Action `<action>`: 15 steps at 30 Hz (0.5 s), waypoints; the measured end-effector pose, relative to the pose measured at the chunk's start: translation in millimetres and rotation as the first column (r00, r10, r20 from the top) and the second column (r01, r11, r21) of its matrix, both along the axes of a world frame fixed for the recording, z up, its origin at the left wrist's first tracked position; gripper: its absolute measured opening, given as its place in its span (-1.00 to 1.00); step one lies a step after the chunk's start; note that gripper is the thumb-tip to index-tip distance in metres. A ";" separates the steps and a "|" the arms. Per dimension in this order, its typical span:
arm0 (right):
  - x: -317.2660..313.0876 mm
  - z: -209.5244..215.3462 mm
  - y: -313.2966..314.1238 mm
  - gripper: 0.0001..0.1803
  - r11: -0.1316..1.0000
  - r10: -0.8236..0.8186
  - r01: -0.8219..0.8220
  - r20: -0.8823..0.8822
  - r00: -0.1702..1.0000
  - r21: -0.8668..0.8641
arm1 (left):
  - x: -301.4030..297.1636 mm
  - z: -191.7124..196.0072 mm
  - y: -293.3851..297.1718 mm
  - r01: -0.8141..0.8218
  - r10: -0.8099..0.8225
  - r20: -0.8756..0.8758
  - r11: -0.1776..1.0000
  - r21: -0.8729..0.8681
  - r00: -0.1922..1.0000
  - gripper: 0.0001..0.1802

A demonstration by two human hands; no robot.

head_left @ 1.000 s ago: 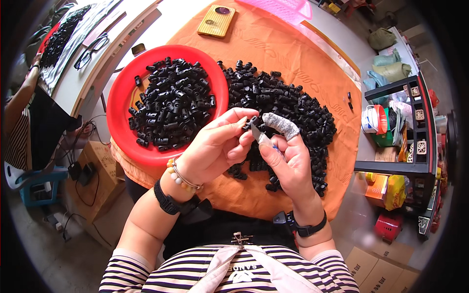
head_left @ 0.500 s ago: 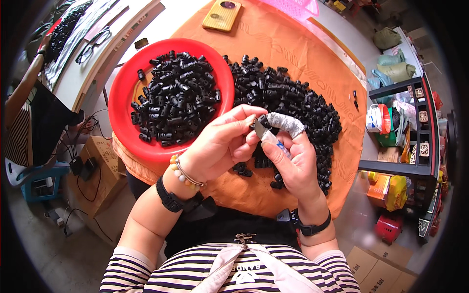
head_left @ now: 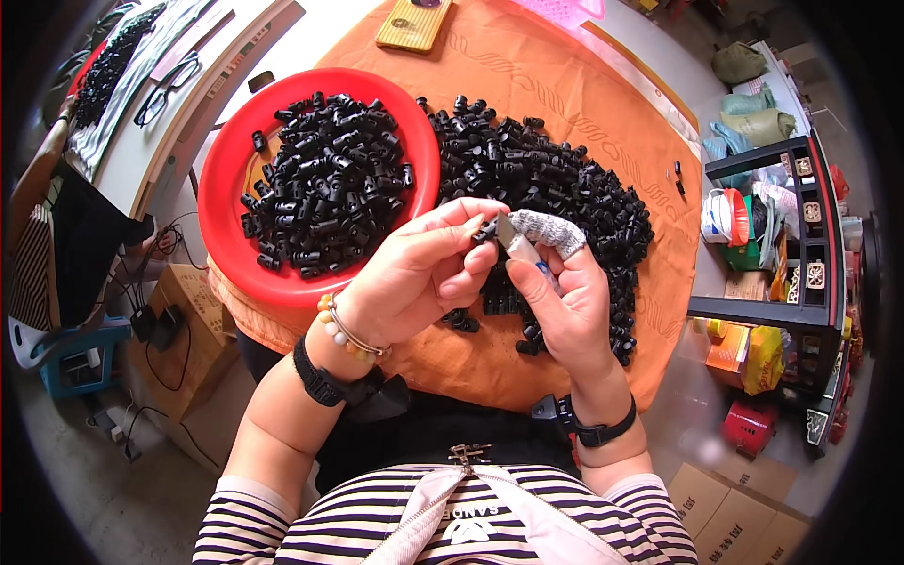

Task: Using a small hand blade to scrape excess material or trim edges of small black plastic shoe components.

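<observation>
Between the thumb and fingers of my left hand (head_left: 428, 259) is pinched a small black plastic part (head_left: 484, 233). My right hand (head_left: 563, 301) grips a short knife blade (head_left: 506, 229) whose lower end is wrapped in white material (head_left: 524, 252). A grey knitted finger cover (head_left: 548, 231) sits on my right index finger. The blade is right beside the black part; whether they touch I cannot tell. Beneath and beyond my hands lies a heap of black plastic parts (head_left: 565, 188). To the left, a red basin (head_left: 221, 217) holds many more such parts.
An orange cloth (head_left: 527, 75) covers the table. A phone in a yellow case (head_left: 414, 24) lies at its far edge, and two small dark pieces (head_left: 679, 177) lie at the right. A dark shelf rack (head_left: 763, 315) stands on the right, a cardboard box (head_left: 193, 330) at the left.
The blade has come away from across the black part and now points more upright beside it. My right hand has tilted slightly. The whole view has shifted a little.
</observation>
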State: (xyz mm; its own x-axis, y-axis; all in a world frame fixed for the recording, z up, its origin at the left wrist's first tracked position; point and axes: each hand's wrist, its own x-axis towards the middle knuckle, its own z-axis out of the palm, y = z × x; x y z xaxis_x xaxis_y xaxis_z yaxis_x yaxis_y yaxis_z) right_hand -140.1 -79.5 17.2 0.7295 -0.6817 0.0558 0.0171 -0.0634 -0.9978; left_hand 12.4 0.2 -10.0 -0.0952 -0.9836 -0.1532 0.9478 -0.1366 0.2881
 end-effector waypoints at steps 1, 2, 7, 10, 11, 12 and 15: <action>0.9 1.1 -1.0 -0.63 1.000 0.000 0.000 0.003 1.000 -0.005 | 0.0 0.1 -0.4 0.000 0.000 0.003 1.000 -0.005 1.000 -0.62; 1.9 2.8 -2.0 -0.62 0.997 -0.028 0.026 0.026 0.999 0.071 | 0.3 0.3 -0.8 -0.001 0.001 0.000 1.000 -0.007 1.000 -0.62; 3.2 10.9 -7.6 -0.53 0.972 -0.053 0.036 0.068 0.996 0.234 | -1.5 2.7 -0.4 0.032 -0.033 -0.024 0.999 -0.015 0.999 -0.69; 17.5 7.4 -5.3 -0.51 0.991 -0.043 0.031 0.095 0.995 0.128 | -2.5 1.5 0.9 0.047 -0.047 0.004 0.999 0.015 0.999 -0.69; 20.0 8.2 -3.7 -0.51 0.993 -0.025 0.022 0.033 0.999 0.113 | -2.9 1.1 1.4 0.048 -0.048 0.004 0.999 0.016 0.999 -0.69; 23.7 9.2 -3.5 -0.51 0.988 -0.056 0.053 0.021 0.998 0.142 | -3.5 1.1 1.0 0.055 -0.055 0.003 0.998 0.024 0.998 -0.70; 26.0 0.1 -8.5 -0.55 0.985 -0.172 0.171 0.026 0.985 0.037 | -3.7 -0.4 0.5 0.060 -0.060 -0.008 0.998 0.003 0.998 -0.70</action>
State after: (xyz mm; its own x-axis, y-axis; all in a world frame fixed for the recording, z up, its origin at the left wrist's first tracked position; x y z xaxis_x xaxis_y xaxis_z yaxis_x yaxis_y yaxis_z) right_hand -114.0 -88.0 17.3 0.5999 -0.7985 0.0501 0.0383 -0.0338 -0.9987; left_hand 8.6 0.7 -10.4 -0.1556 -0.9755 -0.1554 0.9401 -0.1946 0.2799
